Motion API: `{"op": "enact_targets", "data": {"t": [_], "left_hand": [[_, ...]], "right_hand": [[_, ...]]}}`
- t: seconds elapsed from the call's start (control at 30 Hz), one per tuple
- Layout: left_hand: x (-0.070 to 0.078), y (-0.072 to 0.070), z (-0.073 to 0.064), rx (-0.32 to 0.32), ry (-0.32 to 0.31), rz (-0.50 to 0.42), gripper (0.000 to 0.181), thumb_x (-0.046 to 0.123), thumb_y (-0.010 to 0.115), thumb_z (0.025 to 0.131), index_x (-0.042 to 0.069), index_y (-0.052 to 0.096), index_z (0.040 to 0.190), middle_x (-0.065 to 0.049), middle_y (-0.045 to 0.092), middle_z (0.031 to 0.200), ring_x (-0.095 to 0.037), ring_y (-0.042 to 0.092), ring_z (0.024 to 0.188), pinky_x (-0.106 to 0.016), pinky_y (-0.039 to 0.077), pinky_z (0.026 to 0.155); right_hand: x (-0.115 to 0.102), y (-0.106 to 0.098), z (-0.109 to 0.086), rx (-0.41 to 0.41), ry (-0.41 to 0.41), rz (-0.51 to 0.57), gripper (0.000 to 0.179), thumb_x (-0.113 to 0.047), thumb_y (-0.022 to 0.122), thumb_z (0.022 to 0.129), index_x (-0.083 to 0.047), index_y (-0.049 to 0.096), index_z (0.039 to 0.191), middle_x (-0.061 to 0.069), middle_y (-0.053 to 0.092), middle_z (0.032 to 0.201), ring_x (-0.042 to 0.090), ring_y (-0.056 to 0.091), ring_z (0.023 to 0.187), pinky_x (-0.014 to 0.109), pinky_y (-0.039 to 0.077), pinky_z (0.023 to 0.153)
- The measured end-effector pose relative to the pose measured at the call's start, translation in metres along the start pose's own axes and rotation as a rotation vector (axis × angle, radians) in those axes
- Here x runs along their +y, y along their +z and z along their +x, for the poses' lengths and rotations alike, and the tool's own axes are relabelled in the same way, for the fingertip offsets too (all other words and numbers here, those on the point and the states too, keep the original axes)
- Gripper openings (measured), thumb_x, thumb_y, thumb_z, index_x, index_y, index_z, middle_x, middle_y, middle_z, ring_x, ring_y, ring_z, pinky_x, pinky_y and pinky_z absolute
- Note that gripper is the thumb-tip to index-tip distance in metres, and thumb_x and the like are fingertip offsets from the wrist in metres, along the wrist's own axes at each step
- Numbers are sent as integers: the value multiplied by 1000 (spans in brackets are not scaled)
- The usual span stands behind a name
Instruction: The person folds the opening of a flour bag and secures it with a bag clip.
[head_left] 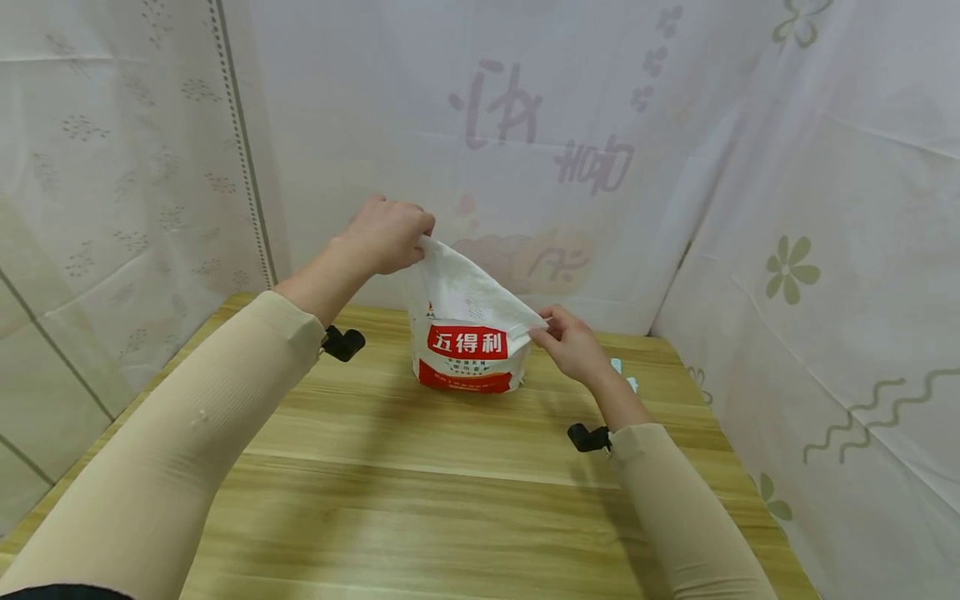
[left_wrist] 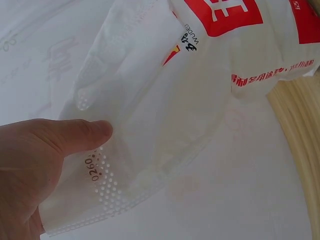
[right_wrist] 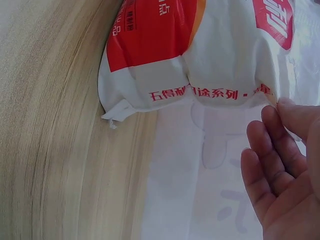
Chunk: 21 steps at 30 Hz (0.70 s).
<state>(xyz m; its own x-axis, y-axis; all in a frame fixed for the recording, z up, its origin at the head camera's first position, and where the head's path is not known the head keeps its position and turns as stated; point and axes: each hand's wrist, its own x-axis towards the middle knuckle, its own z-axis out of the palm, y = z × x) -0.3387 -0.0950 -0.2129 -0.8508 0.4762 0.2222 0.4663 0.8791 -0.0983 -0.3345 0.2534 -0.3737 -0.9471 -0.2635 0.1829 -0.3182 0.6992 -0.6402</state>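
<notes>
Head view: the white bag (head_left: 468, 329) sits toward the far side of the wooden counter (head_left: 420, 508), near the patterned curtain (head_left: 525, 192), with the left hand (head_left: 388, 236) and right hand (head_left: 572, 343) on its upper part. Each grip is closed on the bag: the left pinches its upper left corner, thumb laid flat on the dotted plastic in the left wrist view, while the right nips the right-hand edge lower down between thumb and forefinger, its other fingers loosely bent and clear of the bag.

Holding the two corners well apart probably keeps the thin upper part spread and taut; the plumper lower part seems to rest its own weight on the counter, so neither hand need carry it all. Whether the top is open or sealed cannot be told.

The red printed front faces the wearer, its lettering upright. The bag's long axis runs from the base upward, leaning toward the left hand, so the drawn-up corner points up and left and the top edge slants down toward the right hand.
</notes>
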Motion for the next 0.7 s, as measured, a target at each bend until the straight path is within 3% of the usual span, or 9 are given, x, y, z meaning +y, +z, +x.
{"op": "enact_targets", "data": {"t": [0.1,0.3,0.53,0.7], "left_hand": [[-1,0,0,-1,-4,-1,21,16,69,105,7,73,123,-14,76,123,-34,70,112,-59,48,110],[-1,0,0,1,0,5,22,17,69,105,7,73,124,-14,77,124,-34,70,113,-59,49,110],[0,0,1,-1,-3,7,22,18,69,106,7,73,125,-14,77,126,-35,71,114,-63,47,115],[0,0,2,2,-3,6,23,18,70,105,6,73,125,-14,77,126,-35,71,114,-63,48,114]], "right_hand": [[-1,-1,0,-2,-9,9,28,-31,65,112,-15,63,134,23,76,117,27,68,91,38,53,76],[0,-3,-1,-8,-10,26,31,-31,66,111,-15,65,137,16,76,127,31,71,107,38,56,84],[-3,-4,1,-20,8,19,34,-37,64,112,-18,65,141,14,75,136,36,72,117,48,58,91],[-4,-3,3,-17,29,-20,30,-36,64,112,-20,64,138,16,77,125,33,72,103,42,57,82]]}}
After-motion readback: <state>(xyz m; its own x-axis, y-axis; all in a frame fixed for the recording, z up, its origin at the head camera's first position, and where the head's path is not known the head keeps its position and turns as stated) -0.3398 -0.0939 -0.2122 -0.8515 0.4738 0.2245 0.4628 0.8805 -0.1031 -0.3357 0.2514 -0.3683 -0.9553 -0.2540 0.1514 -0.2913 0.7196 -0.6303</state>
